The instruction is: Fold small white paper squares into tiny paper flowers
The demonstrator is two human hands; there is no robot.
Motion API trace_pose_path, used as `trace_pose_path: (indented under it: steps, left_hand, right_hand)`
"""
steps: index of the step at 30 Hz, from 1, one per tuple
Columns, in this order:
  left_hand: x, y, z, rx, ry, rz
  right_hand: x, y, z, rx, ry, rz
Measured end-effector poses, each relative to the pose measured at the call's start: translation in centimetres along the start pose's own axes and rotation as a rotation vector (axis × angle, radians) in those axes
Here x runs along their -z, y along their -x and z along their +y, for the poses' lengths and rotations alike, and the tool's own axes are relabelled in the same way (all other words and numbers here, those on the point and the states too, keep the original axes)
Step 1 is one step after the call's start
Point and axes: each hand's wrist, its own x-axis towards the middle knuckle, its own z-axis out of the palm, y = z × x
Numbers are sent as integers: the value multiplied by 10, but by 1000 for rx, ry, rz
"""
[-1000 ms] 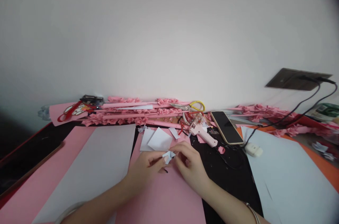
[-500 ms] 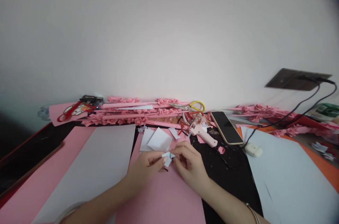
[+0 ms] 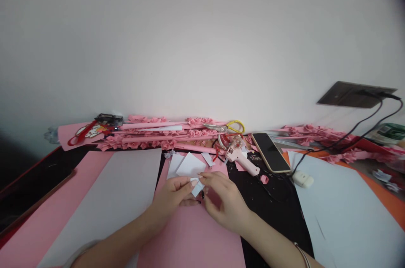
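Observation:
A small folded piece of white paper [image 3: 196, 188] is between my two hands, above the pink sheet [image 3: 193, 238]. My left hand [image 3: 172, 196] pinches its left side, with the thumb on top. On the paper's right edge are the closed fingers of my right hand [image 3: 226, 200]; the thumb sits lower, partly hidden. Just beyond my fingers lie white paper squares [image 3: 190, 165], overlapping each other. A narrow white paper scrap [image 3: 208, 159] rests beside them.
A pink glue gun [image 3: 243, 160], a phone [image 3: 271, 152] and a white plug adapter [image 3: 303, 179] lie right of centre. Yellow-handled scissors [image 3: 234, 126] rest on pink paper flower stems [image 3: 145, 138] along the wall. Large white sheets [image 3: 110, 200] flank the pink one; cables run to the wall socket [image 3: 354, 94].
The folded paper has turned and shifted slightly left between my fingers. My right fingers have moved left onto its upper edge, and the flap that stood up there looks flatter.

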Motion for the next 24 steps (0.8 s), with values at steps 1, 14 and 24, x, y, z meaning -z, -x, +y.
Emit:
trace_pose_path:
  steps: [1, 14, 24]
  left_hand:
    - [0, 0, 0, -3, 40, -9]
    - [3, -2, -2, 11, 146, -46]
    - [2, -1, -1, 32, 49, -45]
  right_hand:
    - [0, 0, 0, 3, 5, -9]
    - [4, 0, -2, -1, 72, -42]
    - [4, 2, 1, -69, -92, -14]
